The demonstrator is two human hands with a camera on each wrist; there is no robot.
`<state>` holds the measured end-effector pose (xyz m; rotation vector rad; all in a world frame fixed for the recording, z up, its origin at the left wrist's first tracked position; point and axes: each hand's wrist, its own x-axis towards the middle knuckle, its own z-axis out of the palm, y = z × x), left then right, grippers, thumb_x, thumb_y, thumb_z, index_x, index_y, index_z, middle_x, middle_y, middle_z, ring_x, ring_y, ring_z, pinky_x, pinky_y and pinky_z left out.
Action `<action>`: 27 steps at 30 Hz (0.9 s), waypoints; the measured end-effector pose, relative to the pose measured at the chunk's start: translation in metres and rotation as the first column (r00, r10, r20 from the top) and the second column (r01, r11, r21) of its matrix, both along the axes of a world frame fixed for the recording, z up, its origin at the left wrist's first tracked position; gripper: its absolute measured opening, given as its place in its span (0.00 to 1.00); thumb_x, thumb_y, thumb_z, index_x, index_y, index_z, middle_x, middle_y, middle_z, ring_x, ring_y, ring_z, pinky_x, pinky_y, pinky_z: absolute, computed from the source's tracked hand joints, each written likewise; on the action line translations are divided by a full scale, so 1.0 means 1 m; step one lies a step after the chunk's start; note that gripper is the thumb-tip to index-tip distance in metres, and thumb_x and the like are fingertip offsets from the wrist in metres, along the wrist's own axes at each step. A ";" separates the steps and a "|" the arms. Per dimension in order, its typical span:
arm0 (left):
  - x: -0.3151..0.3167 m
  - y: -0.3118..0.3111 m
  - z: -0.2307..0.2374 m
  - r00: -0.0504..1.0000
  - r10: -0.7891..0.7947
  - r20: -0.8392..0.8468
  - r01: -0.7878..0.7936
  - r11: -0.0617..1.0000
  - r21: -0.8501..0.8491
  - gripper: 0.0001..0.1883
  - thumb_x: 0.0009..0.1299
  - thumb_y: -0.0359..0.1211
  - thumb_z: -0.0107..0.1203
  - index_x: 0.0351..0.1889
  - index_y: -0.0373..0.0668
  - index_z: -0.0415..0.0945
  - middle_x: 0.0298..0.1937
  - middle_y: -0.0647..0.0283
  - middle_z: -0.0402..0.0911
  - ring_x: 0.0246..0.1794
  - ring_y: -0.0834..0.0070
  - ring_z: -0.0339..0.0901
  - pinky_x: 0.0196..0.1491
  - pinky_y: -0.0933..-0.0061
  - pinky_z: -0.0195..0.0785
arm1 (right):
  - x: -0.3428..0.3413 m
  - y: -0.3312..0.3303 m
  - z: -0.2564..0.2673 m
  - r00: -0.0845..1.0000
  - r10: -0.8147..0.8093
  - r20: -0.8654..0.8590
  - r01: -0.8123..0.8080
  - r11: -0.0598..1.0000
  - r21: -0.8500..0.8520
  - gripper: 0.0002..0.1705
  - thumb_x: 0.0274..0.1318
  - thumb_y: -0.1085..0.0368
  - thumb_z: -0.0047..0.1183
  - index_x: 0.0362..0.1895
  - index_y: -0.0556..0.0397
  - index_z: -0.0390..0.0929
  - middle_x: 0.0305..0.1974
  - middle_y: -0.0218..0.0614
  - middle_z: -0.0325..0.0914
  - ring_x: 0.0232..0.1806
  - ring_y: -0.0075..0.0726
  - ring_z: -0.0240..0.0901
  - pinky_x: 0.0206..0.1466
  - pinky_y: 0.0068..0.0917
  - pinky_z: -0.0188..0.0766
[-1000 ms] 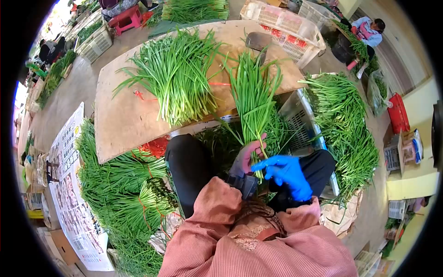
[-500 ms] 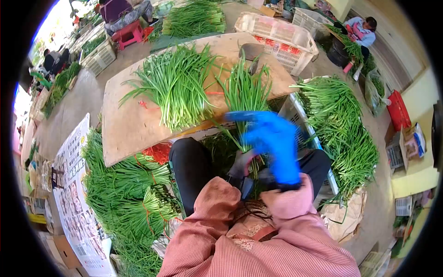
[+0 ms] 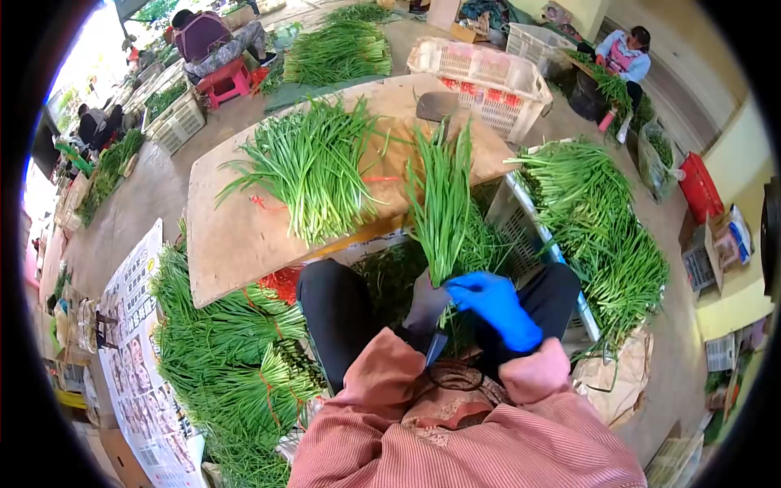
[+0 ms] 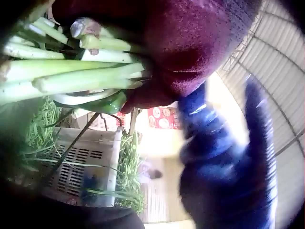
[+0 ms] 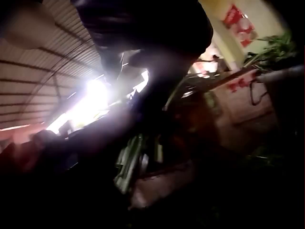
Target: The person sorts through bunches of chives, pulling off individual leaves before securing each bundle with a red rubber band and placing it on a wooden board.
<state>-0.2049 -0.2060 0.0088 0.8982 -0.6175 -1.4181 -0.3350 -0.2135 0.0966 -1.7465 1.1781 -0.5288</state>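
A bunch of long green stalks [image 3: 442, 207] stands up from the left hand [image 3: 426, 302], which grips it near the lower ends. In the left wrist view the cut pale ends [image 4: 71, 78] stick out beside the dark red fingers of the left hand [image 4: 190, 43]. The right hand [image 3: 495, 307], in a blue glove, is close to the bunch's base in the head view, its fingertips near the left hand. In the left wrist view the blue glove [image 4: 224, 152] is blurred, with a finger and thumb apart. The right wrist view is dark and blurred.
A wooden board [image 3: 236, 260] ahead bears a large pile of stalks [image 3: 317, 179] and a dark flat blade [image 3: 437, 106]. Tied bundles [image 3: 236, 350] lie at the left, a loose heap [image 3: 586, 220] at the right. Crates [image 3: 480, 77] and seated people [image 3: 626, 58] are farther off.
The right hand passed up over the bunch, then came back down beside its base. The left hand kept its hold, and the bunch now stands more upright and gathered. The head view has shifted.
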 end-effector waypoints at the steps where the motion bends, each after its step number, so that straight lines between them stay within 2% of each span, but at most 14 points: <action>1: -0.006 0.001 0.004 0.915 0.063 0.398 -0.062 0.998 -0.016 0.11 0.59 0.24 0.56 0.41 0.39 0.73 0.30 0.69 0.75 0.29 0.82 0.71 0.33 0.79 0.66 | -0.019 -0.003 -0.012 0.991 -0.131 0.008 0.131 0.988 -0.076 0.21 0.47 0.59 0.61 0.44 0.57 0.77 0.34 0.38 0.79 0.34 0.27 0.77 0.38 0.25 0.72; 2: -0.010 0.005 0.016 0.923 0.014 0.385 -0.026 0.999 0.026 0.13 0.59 0.22 0.54 0.42 0.39 0.72 0.31 0.70 0.76 0.30 0.82 0.71 0.35 0.78 0.66 | -0.027 -0.004 -0.028 0.989 -0.126 -0.082 0.112 0.982 -0.154 0.24 0.45 0.57 0.63 0.45 0.57 0.76 0.36 0.40 0.79 0.36 0.28 0.77 0.40 0.26 0.72; 4: -0.032 0.004 -0.001 0.931 0.056 0.361 0.019 0.979 -0.203 0.21 0.59 0.24 0.52 0.52 0.39 0.68 0.33 0.68 0.76 0.34 0.77 0.73 0.38 0.74 0.67 | -0.014 0.002 -0.005 0.984 -0.143 -0.104 0.122 0.975 -0.186 0.32 0.38 0.53 0.67 0.46 0.59 0.75 0.38 0.41 0.79 0.38 0.28 0.76 0.44 0.27 0.71; 5: -0.040 0.004 -0.005 0.904 0.104 0.414 0.044 0.942 -0.333 0.24 0.59 0.26 0.53 0.56 0.39 0.66 0.36 0.65 0.76 0.36 0.72 0.74 0.40 0.72 0.68 | -0.013 -0.004 -0.023 0.989 -0.127 -0.073 0.122 0.990 -0.066 0.37 0.38 0.48 0.65 0.53 0.54 0.71 0.41 0.46 0.78 0.41 0.42 0.77 0.45 0.31 0.71; 6: -0.035 0.016 0.008 0.499 -0.013 0.866 0.139 0.988 -0.065 0.29 0.60 0.32 0.51 0.60 0.38 0.59 0.39 0.53 0.75 0.40 0.62 0.73 0.44 0.64 0.67 | -0.012 -0.008 -0.020 0.977 -0.213 0.021 0.207 0.966 0.155 0.35 0.40 0.52 0.65 0.52 0.56 0.71 0.41 0.46 0.78 0.40 0.38 0.77 0.44 0.30 0.72; 7: -0.035 0.023 0.018 0.483 -0.018 0.876 0.156 0.986 -0.066 0.29 0.60 0.32 0.51 0.60 0.38 0.59 0.39 0.53 0.75 0.40 0.62 0.73 0.44 0.64 0.67 | -0.011 -0.011 -0.018 0.946 -0.308 0.098 0.252 0.892 0.375 0.33 0.41 0.57 0.65 0.51 0.58 0.72 0.41 0.45 0.78 0.39 0.35 0.77 0.43 0.29 0.73; 9: -0.040 0.029 0.030 0.091 0.054 0.994 0.247 0.966 -0.075 0.35 0.57 0.37 0.53 0.61 0.33 0.55 0.42 0.47 0.73 0.43 0.53 0.70 0.45 0.58 0.66 | -0.013 -0.017 -0.036 0.903 -0.336 0.267 0.273 0.930 0.246 0.28 0.44 0.62 0.63 0.50 0.61 0.72 0.41 0.44 0.78 0.38 0.32 0.77 0.42 0.28 0.73; 11: -0.042 0.031 0.035 0.075 0.063 0.995 0.291 0.953 -0.082 0.34 0.58 0.40 0.54 0.58 0.30 0.56 0.41 0.49 0.73 0.44 0.54 0.69 0.42 0.57 0.66 | -0.018 -0.017 -0.041 0.844 -0.335 0.419 0.316 0.942 0.117 0.25 0.46 0.67 0.61 0.49 0.64 0.72 0.40 0.43 0.79 0.37 0.29 0.77 0.41 0.27 0.74; 14: -0.044 0.037 0.055 0.120 0.004 0.993 0.385 0.921 -0.050 0.38 0.57 0.41 0.56 0.62 0.32 0.52 0.46 0.47 0.72 0.42 0.52 0.70 0.41 0.59 0.67 | -0.024 -0.015 -0.008 0.587 -0.357 0.727 0.191 0.933 0.304 0.18 0.51 0.75 0.52 0.48 0.68 0.72 0.44 0.43 0.77 0.37 0.32 0.77 0.41 0.28 0.75; 18: -0.010 0.039 0.067 0.712 0.048 0.700 0.369 0.823 -0.432 0.23 0.59 0.27 0.60 0.53 0.36 0.68 0.51 0.57 0.74 0.48 0.71 0.73 0.51 0.73 0.65 | -0.048 -0.023 0.013 0.676 -0.326 0.661 0.170 0.941 0.291 0.19 0.50 0.75 0.53 0.49 0.67 0.71 0.46 0.44 0.76 0.37 0.35 0.78 0.39 0.28 0.76; 19: -0.001 0.043 0.063 0.802 -0.208 0.560 0.348 0.925 -0.154 0.22 0.62 0.29 0.57 0.54 0.36 0.67 0.52 0.60 0.74 0.51 0.74 0.72 0.52 0.74 0.65 | -0.048 -0.022 0.018 0.673 -0.335 0.660 0.172 0.938 0.301 0.19 0.50 0.75 0.53 0.49 0.67 0.71 0.46 0.44 0.76 0.37 0.35 0.78 0.39 0.28 0.76; 21: 0.022 0.037 0.071 0.844 -0.468 0.262 0.425 0.881 0.207 0.22 0.64 0.31 0.56 0.56 0.37 0.66 0.55 0.62 0.72 0.53 0.76 0.70 0.54 0.75 0.64 | -0.048 -0.024 0.024 0.714 -0.335 0.614 0.162 0.933 0.320 0.19 0.49 0.74 0.54 0.48 0.67 0.72 0.46 0.44 0.77 0.35 0.34 0.78 0.37 0.28 0.77; 25: 0.031 0.034 0.073 0.889 -0.405 0.213 0.386 0.914 0.124 0.29 0.64 0.34 0.57 0.62 0.39 0.61 0.55 0.64 0.71 0.49 0.80 0.69 0.49 0.78 0.64 | -0.050 -0.028 0.028 0.688 -0.288 0.667 0.149 0.955 0.258 0.20 0.49 0.74 0.54 0.49 0.67 0.72 0.46 0.45 0.76 0.35 0.35 0.78 0.36 0.28 0.78; 27: 0.030 0.031 0.082 0.861 -0.383 0.336 0.377 0.922 0.085 0.29 0.65 0.32 0.55 0.64 0.39 0.58 0.60 0.60 0.67 0.56 0.71 0.69 0.55 0.70 0.64 | -0.051 -0.028 0.030 0.720 -0.282 0.635 0.148 0.955 0.257 0.21 0.49 0.74 0.54 0.49 0.67 0.71 0.46 0.45 0.76 0.36 0.35 0.78 0.38 0.28 0.78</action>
